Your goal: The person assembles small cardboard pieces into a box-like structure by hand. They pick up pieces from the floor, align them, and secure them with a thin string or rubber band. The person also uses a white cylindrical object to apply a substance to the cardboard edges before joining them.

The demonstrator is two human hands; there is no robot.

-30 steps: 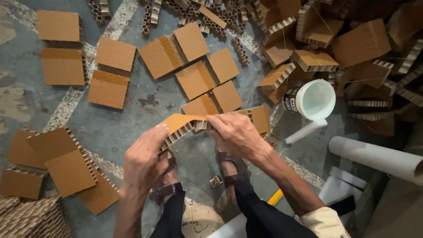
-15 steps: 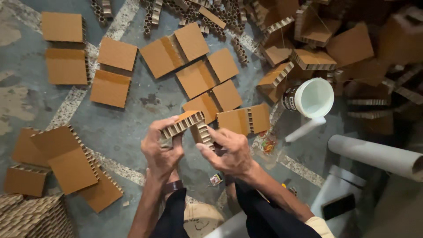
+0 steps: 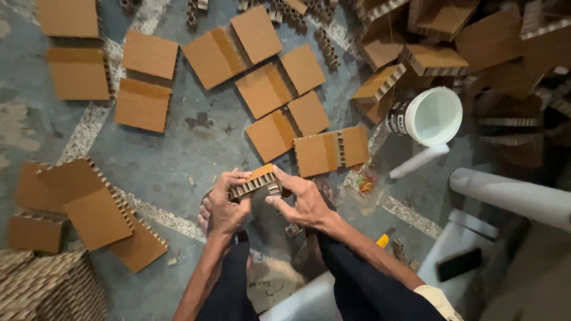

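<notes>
Brown honeycomb cardboard is lying everywhere on the grey floor (image 3: 178, 148). Far to the left of the hands, a stack of honeycomb board (image 3: 41, 285) is sitting by the frame's corner, with loose cut panels (image 3: 89, 208) just beyond it. The left hand (image 3: 228, 205) is curling closed around one end of a small honeycomb cardboard piece (image 3: 254, 181), and the right hand (image 3: 304, 202) is pinching the other end with fingers bent, so the piece is being held between both hands, above the knees. Judging by this grip, keeping the thumbs pressing evenly on the ribbed edge would help it from crushing or tearing crookedly. Ahead of the hands, flat squares (image 3: 279, 101) are lying in loose rows. Up and to the right of the right hand, a white bucket (image 3: 437, 116) is lying tipped, showing a pale, seemingly bare inside.
</notes>
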